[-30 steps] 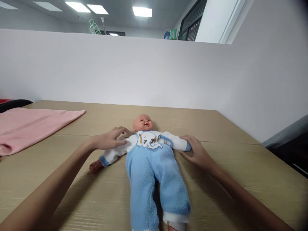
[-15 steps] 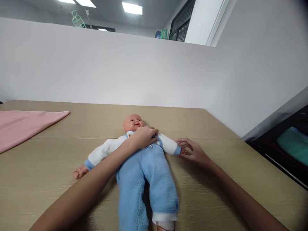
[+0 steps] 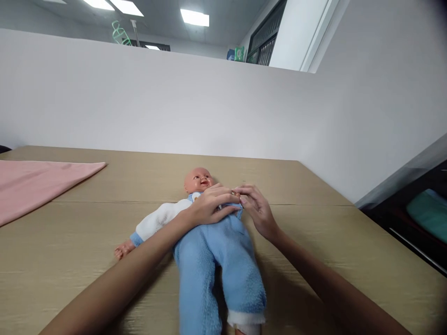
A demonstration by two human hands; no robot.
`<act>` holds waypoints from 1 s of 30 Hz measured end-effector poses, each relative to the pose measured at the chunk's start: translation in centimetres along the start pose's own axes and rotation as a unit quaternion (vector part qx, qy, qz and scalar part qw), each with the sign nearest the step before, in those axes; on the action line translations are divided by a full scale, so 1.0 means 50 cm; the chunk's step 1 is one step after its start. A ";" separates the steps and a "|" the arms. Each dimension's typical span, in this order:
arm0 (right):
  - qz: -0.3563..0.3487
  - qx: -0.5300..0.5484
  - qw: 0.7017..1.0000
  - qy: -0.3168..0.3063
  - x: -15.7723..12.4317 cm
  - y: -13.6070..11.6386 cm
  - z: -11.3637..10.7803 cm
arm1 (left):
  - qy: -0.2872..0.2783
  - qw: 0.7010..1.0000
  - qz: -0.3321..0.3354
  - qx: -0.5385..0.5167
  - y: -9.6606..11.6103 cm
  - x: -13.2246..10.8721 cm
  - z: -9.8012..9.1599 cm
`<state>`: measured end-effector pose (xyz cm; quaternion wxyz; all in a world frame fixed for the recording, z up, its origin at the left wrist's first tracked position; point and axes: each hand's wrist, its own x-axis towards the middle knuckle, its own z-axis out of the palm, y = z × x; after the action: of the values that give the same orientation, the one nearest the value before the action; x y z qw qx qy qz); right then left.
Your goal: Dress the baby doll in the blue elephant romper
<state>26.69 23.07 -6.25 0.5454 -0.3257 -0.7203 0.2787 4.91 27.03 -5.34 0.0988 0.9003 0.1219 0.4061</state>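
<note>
While the baby doll [image 3: 206, 246] is lying face-up on the wood-grain table [image 3: 331, 223], left hand [image 3: 213, 204] is resting spread across its chest, right hand [image 3: 257, 209] is pinching the doll's hand [image 3: 236, 194]; pink cloth [image 3: 38, 186] is lying off left.

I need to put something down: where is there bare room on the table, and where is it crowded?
Bare table shows between the pink cloth and the doll, and from the right hand to the right-side wall. Crowded: the doll's chest, under the left hand and beside the right.
</note>
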 end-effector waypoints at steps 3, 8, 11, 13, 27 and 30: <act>0.011 -0.002 1.000 -0.011 -0.022 -0.011 0.008 | 0.055 0.994 -0.056 -0.074 0.010 0.001 0.000; 0.116 0.088 0.989 -0.027 -0.051 -0.030 0.016 | 0.081 0.945 -0.191 -0.253 0.027 0.023 0.000; 0.174 0.148 0.974 -0.004 -0.058 -0.040 0.027 | 0.071 0.936 -0.238 -0.249 0.021 0.031 0.002; 0.193 0.162 0.968 0.019 -0.058 -0.044 0.029 | 0.061 0.932 -0.259 -0.246 0.011 0.032 0.005; 0.265 0.268 0.926 0.029 -0.049 0.033 0.036 | -0.042 0.951 -0.282 -0.116 -0.008 0.027 0.020; 0.262 0.224 0.937 0.052 -0.050 0.065 0.041 | -0.034 0.942 -0.318 -0.103 -0.026 0.023 0.025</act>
<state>25.74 23.10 -10.72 0.5484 -0.3860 -0.4989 0.5490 6.39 28.52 -5.72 0.3188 0.8128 0.3563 0.3327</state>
